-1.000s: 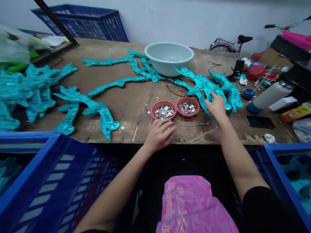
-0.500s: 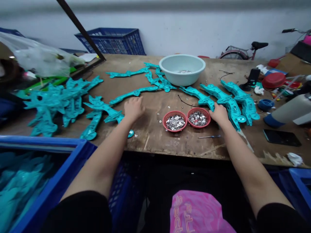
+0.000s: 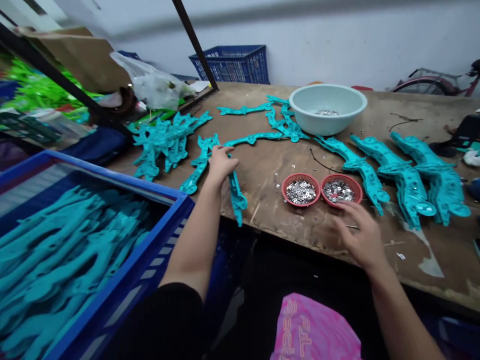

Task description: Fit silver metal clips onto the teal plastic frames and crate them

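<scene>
On my feed, a blue plastic crate [image 3: 112,176] filled the lower left, packed with long, branching teal moulded pieces [image 3: 63,250]. Beyond it, towards the far left corner of the bench [image 3: 262,185], lay a loose heap [image 3: 165,142] of the same shapes. The left hand [image 3: 221,162] sat near the front edge, its fingers [image 3: 229,161] together and curled over the top of one teal piece [image 3: 236,197], which ran towards that edge; I could not tell whether they were clamped on it. A second piece [image 3: 197,170] lay just beside the hand. Further along stood a pale basin [image 3: 328,107] and two red mesh baskets [image 3: 301,192] of silver metal bits. The right hand [image 3: 362,235] hovered over the near edge just beside the right basket, its fingers spread apart and holding nothing. Three more teal pieces [image 3: 408,180] lay to the right. I judged the pieces light and fairly stiff, though their slim arms might flex, so I would take hold at the thick central body, not a narrow tip.
</scene>
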`<state>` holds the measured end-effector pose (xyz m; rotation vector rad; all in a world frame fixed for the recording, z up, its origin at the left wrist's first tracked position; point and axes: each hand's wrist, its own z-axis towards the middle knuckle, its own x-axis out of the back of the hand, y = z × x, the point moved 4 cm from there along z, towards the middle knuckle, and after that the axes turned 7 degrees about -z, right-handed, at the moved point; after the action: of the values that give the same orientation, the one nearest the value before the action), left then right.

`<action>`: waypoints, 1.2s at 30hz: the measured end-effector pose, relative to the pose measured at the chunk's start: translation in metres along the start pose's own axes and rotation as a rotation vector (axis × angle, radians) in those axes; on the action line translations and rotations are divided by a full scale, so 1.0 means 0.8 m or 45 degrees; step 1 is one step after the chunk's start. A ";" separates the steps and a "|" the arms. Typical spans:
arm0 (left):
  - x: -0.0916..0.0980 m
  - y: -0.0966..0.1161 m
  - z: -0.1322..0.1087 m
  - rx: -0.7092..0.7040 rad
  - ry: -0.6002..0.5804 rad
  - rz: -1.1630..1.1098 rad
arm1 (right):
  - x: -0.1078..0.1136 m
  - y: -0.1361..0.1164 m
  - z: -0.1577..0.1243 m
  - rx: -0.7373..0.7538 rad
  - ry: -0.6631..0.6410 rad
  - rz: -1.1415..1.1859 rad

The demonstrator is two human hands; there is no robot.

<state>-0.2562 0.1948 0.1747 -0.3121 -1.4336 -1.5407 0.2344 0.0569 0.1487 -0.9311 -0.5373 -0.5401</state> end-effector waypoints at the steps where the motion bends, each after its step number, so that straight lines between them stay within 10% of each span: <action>1: 0.008 0.017 -0.016 -0.058 0.105 -0.100 | -0.016 -0.022 -0.004 -0.004 -0.118 0.097; 5: 0.028 0.094 -0.112 -0.277 0.456 -0.411 | -0.067 -0.094 -0.013 -0.023 -0.366 0.396; 9: 0.042 0.164 -0.234 -0.432 0.550 -0.197 | -0.057 -0.087 -0.028 -0.172 -0.390 0.610; 16: -0.023 0.179 -0.392 -0.639 -0.059 0.083 | 0.031 0.040 -0.087 -0.562 -0.594 0.798; 22: -0.110 0.134 -0.405 -0.550 -0.295 0.356 | 0.044 0.087 -0.086 -0.558 -0.723 0.025; 26: -0.116 0.128 -0.399 -0.563 -0.333 0.372 | 0.057 0.106 -0.057 -0.458 -0.441 -0.624; 31: -0.119 0.126 -0.391 -0.622 -0.314 0.308 | 0.055 0.130 -0.046 -0.547 -0.534 -0.874; 36: -0.125 0.139 -0.380 -0.649 -0.385 0.318 | 0.057 0.086 -0.013 -0.543 -0.489 -0.908</action>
<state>0.0034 -0.0052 0.0874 -1.0279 -1.1451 -1.6792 0.3146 0.0729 0.1321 -1.2560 -1.1482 -1.1598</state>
